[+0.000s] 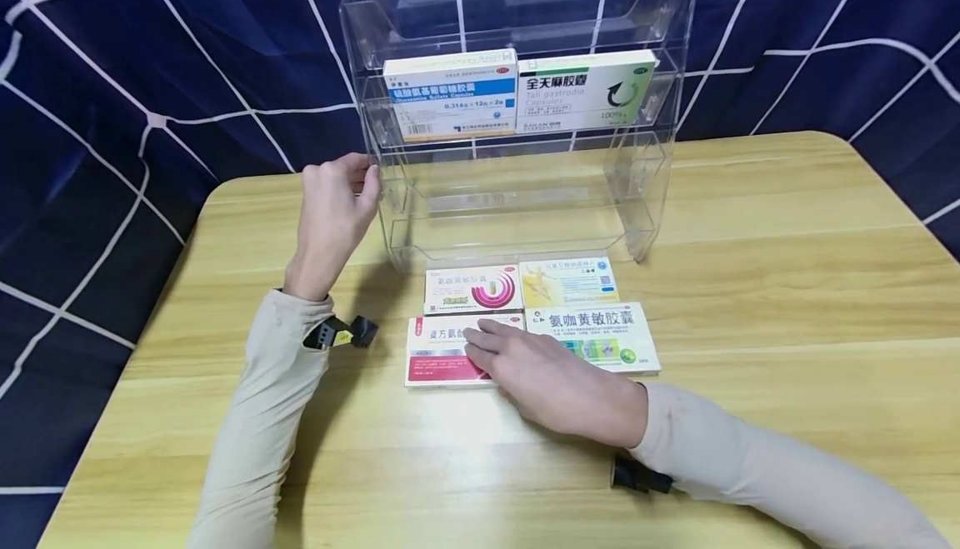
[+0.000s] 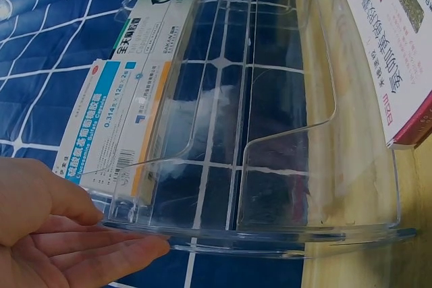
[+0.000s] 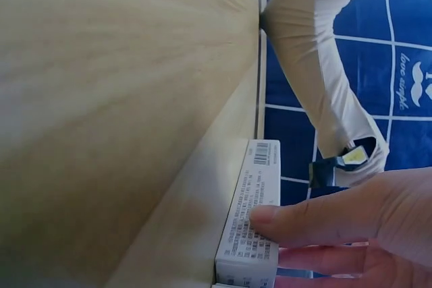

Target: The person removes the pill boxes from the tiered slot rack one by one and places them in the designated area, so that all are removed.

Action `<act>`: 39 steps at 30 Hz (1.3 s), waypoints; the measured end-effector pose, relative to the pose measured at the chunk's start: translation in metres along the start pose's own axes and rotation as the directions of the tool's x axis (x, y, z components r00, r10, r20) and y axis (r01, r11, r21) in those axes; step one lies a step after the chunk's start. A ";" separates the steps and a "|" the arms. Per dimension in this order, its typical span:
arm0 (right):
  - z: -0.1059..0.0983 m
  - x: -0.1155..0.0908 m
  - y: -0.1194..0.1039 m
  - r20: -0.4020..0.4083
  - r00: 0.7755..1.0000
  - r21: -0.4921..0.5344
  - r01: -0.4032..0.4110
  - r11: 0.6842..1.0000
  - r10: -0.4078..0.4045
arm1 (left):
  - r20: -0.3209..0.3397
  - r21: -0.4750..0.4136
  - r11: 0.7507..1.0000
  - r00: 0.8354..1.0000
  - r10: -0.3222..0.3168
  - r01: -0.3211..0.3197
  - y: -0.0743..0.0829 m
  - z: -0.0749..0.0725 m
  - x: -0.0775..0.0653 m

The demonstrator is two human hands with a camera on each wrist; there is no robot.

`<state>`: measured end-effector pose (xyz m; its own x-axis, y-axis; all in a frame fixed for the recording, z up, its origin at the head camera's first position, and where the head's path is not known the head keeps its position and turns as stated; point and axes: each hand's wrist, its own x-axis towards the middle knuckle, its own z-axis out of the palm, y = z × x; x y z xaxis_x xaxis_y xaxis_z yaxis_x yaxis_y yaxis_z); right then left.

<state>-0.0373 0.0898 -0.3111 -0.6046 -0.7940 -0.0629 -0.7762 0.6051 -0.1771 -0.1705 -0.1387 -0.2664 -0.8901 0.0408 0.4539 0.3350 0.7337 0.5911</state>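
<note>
Toward ten o'clock from the middle of my right hand lies the red-and-white box, its long axis running nine to three. My fingers drape over its top toward the three o'clock end, thumb on its six o'clock side; whether that is a firm pinch, I cannot tell. My left hand, farther off at eleven o'clock from the box, pinches the side wall of the clear rack, beyond the pink-ringed box at twelve.

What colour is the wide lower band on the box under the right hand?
The band is pinkish red; the head view shows it best.
</note>
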 end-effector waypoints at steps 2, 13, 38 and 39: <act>-0.001 0.000 0.000 0.005 1.000 0.006 -0.012 1.000 0.012 | -0.003 0.002 1.000 1.000 0.004 -0.004 0.000 0.000 0.000; 0.000 0.002 0.005 -0.051 0.999 0.037 -0.011 0.999 0.012 | -0.007 -0.007 1.000 1.000 0.022 -0.022 0.001 0.000 0.000; -0.035 0.001 0.034 -0.163 0.983 0.293 -0.034 0.956 0.085 | 0.000 0.002 1.000 1.000 0.017 -0.017 0.002 -0.001 0.001; -0.040 0.001 0.038 -0.162 0.980 0.311 -0.060 0.949 0.115 | 0.000 0.002 1.000 1.000 0.016 -0.016 0.002 -0.001 0.001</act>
<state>-0.0740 0.1145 -0.2789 -0.7110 -0.6990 0.0767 -0.6442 0.6039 -0.4694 -0.1704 -0.1379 -0.2646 -0.8846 0.0531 0.4634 0.3489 0.7346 0.5819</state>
